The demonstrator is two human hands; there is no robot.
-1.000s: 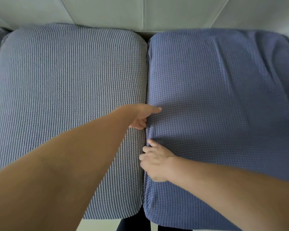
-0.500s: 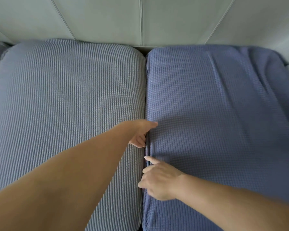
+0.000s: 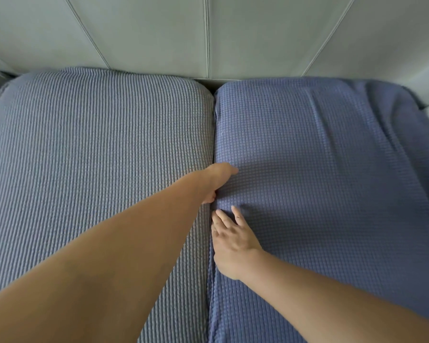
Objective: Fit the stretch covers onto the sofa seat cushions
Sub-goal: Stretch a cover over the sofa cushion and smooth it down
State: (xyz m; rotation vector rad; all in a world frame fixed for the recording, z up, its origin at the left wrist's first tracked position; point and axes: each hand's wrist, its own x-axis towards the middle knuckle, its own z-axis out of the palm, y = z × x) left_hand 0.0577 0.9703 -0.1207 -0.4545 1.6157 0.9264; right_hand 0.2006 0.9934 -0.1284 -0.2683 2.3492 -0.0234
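Reaching to the seam, the left hand (image 3: 217,180) pinches the blue cover (image 3: 320,184); right hand's (image 3: 233,240) fingers (image 3: 236,212) lie released, flat.

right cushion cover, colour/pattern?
Blue waffle-grid knit on the right cushion cover; head view.

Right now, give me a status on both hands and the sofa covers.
Left hand pinching the blue cover at the seam. Right hand flat, fingers pressing its edge into the gap. Grey cover taut; blue one wrinkled at right. Nothing in the way.
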